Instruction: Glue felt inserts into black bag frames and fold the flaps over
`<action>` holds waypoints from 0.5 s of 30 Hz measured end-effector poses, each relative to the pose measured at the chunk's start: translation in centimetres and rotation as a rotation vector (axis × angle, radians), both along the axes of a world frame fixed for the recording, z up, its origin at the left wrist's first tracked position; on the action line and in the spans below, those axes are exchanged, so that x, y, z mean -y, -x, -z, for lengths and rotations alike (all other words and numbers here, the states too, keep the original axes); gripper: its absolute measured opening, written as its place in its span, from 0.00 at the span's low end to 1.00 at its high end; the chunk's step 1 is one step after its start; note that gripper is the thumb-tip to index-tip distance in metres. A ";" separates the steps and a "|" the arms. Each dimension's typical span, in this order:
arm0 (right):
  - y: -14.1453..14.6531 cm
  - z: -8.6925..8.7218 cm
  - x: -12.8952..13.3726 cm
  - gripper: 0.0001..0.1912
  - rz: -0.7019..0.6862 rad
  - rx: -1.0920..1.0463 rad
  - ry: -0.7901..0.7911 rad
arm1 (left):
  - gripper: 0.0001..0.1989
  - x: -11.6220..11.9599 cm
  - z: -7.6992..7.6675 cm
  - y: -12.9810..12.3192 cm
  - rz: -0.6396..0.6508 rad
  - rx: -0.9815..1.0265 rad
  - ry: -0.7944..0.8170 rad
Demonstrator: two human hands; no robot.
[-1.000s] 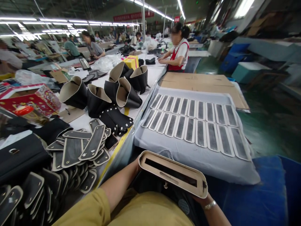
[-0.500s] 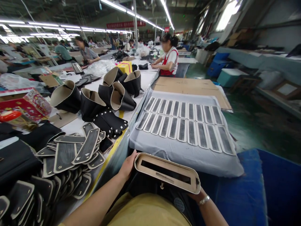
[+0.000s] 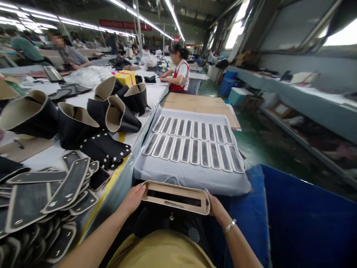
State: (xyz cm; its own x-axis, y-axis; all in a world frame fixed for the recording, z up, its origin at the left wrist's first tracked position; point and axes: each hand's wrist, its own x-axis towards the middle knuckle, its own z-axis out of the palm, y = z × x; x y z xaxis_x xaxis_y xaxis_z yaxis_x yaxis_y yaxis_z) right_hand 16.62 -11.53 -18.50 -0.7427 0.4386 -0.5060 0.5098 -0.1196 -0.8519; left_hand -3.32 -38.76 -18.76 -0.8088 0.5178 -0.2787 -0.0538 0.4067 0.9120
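Observation:
A dark bag piece [image 3: 175, 197] with a beige rounded-rectangular face and a long dark slot is held low in front of my body. My left hand [image 3: 134, 198] grips its left end, fingers partly hidden. At the right end my right hand [image 3: 217, 209] is closed on the piece. A small metal knob [image 3: 171, 216] sits below the slot. Just beyond, two rows of dark strips with pale edges [image 3: 195, 150] lie on a grey cloth-covered surface [image 3: 178, 174].
On the left table, edged with yellow tape [image 3: 104, 193], are piled dark panels [image 3: 30, 201] and black curved pieces [image 3: 78, 124]. A blue bin [image 3: 306, 216] stands right. A person in a red apron [image 3: 180, 72] works ahead beyond cardboard [image 3: 195, 102].
The view has turned right, so the tables appear shifted left. My right hand now shows more fully at the piece's end, and the piece looks more level.

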 end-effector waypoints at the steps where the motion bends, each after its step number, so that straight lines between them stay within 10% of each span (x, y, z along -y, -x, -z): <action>1: -0.4 -1.1 -0.4 0.32 0.013 0.048 -0.005 | 0.21 0.0 0.0 0.0 0.004 0.006 0.017; 7: -0.9 -5.5 0.0 0.20 -0.306 0.263 -0.229 | 0.24 0.1 0.1 0.0 0.069 0.014 0.073; 15: -0.4 -4.6 0.9 0.10 -0.357 0.212 -0.431 | 0.20 0.2 -0.1 0.6 0.152 -0.097 0.105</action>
State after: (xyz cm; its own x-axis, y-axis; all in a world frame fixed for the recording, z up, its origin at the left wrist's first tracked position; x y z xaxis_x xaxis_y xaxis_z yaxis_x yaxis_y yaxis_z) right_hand 17.01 -12.40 -13.91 -0.7843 0.3795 -0.4907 0.6189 0.4242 -0.6611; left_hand -3.88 -39.01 -18.66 -0.7491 0.6084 -0.2620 0.1014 0.4962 0.8623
